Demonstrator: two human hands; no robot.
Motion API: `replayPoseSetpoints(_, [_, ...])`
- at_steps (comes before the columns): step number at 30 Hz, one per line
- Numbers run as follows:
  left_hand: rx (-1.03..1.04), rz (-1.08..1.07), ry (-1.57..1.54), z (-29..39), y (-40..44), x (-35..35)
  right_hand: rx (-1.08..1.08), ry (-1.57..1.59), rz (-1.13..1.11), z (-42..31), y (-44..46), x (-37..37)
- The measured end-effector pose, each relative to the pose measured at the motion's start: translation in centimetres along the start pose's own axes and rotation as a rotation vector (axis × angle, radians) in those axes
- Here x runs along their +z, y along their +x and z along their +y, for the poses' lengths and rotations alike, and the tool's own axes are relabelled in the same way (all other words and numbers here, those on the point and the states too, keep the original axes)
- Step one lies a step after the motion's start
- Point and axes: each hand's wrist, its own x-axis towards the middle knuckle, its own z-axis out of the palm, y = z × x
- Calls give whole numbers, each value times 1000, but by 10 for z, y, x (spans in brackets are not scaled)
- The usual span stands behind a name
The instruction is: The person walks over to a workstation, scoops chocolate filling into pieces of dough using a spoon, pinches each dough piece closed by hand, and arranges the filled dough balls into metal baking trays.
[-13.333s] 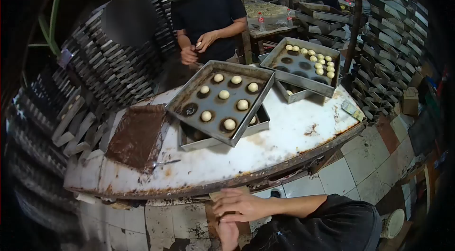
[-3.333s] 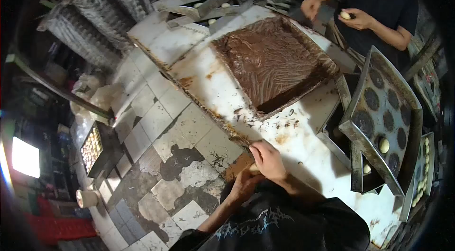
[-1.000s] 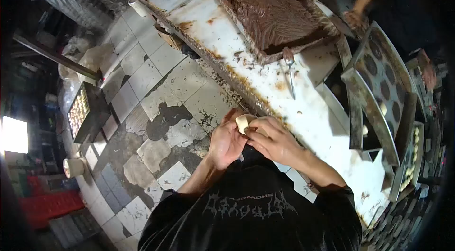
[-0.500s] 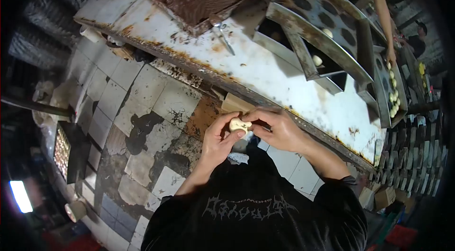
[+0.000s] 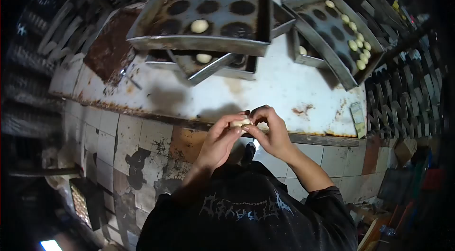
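Observation:
A small piece of pale dough (image 5: 240, 122) is held in front of my chest, just at the table's near edge. My left hand (image 5: 220, 139) closes around one side of it with thumb and fingers. From the other side, my right hand (image 5: 271, 132) pinches it between thumb and fingertips. Much of the dough is covered by the fingers. Beyond my hands, a pale dough ball (image 5: 199, 26) rests in a metal tray (image 5: 199, 42) stacked crosswise on other trays. Another dough ball (image 5: 204, 58) shows in a tray below.
A second tray stack (image 5: 327, 54) stands at the right, with several dough balls (image 5: 361, 63) along one side. At the left lies a brown slab (image 5: 111, 45), a metal utensil (image 5: 131, 79) beside it. A folded paper-like strip (image 5: 358, 119) is at the table's (image 5: 279, 94) right end.
My view has swung to face the table and trays squarely. My hands, still on the dough, are over the table edge, and the dough shows less between my fingers.

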Motion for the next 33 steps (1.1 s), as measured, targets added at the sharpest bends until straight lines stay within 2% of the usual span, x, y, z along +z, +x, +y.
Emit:
replayPoseSetpoints(1, [-8, -10, 6, -7, 11, 9, 226, 232, -2, 5, 2, -18])
replayPoseSetpoints(2, [83, -90, 245, -12, 19, 15, 120, 146, -79, 18, 2, -32])
replayPoseSetpoints(3, [167, -168, 483, -17, 25, 21, 127, 153, -67, 22, -1, -41])
replayPoseSetpoints(4, [242, -155, 612, -17, 31, 35, 322, 441, -40, 25, -5, -46])
replayPoseSetpoints(5, [232, -157, 620, -24, 39, 37, 511, 731, -15, 28, -8, -50])
replayPoseSetpoints(7, [405, -52, 545, -36, 57, 39, 469, 648, 61, 37, -18, -45])
replayPoseSetpoints(8, [328, 61, 400, -38, 65, 45, 192, 236, 163, 36, -19, -42])
replayPoseSetpoints(9, [331, 60, 405, -36, 69, 51, -87, -180, 258, 35, -21, -39])
replayPoseSetpoints(11, [156, 229, 290, -33, 74, 60, -113, -298, 200, 44, -24, -35])
replayPoseSetpoints(13, [301, 196, 473, -39, 79, 58, -210, -502, 246, 50, -20, -35])
replayPoseSetpoints(15, [147, 228, 242, -35, 82, 59, -257, -553, 242, 49, -11, -45])
replayPoseSetpoints(16, [149, 234, 237, -32, 82, 59, -270, -442, 162, 50, -5, -52])
replayPoseSetpoints(18, [172, 54, 548, -22, 84, 56, -243, -178, 47, 46, 8, -64])
replayPoseSetpoints(19, [188, 62, 548, -19, 84, 59, -258, -176, 38, 43, 13, -70])
replayPoseSetpoints(22, [362, -100, 458, -10, 80, 74, 76, 285, 19, 46, 17, -71])
replayPoseSetpoints(23, [362, -89, 464, -10, 79, 73, 76, 295, 12, 46, 19, -70])
replayPoseSetpoints(25, [241, -170, 340, -10, 77, 73, 297, 572, 40, 49, 24, -70])
replayPoseSetpoints(26, [193, -223, 250, -10, 77, 73, 301, 551, -92, 57, 21, -72])
replayPoseSetpoints(27, [190, -209, 255, -12, 79, 74, 306, 564, -100, 61, 19, -69])
replayPoseSetpoints(29, [349, -95, -11, -16, 87, 77, 258, 688, -32, 65, 15, -63])
replayPoseSetpoints(31, [404, -73, 104, -22, 84, 59, 317, 700, 42, 74, 6, -55])
replayPoseSetpoints(33, [156, 84, 438, -27, 70, 50, 421, 623, 258, 71, 7, -48])
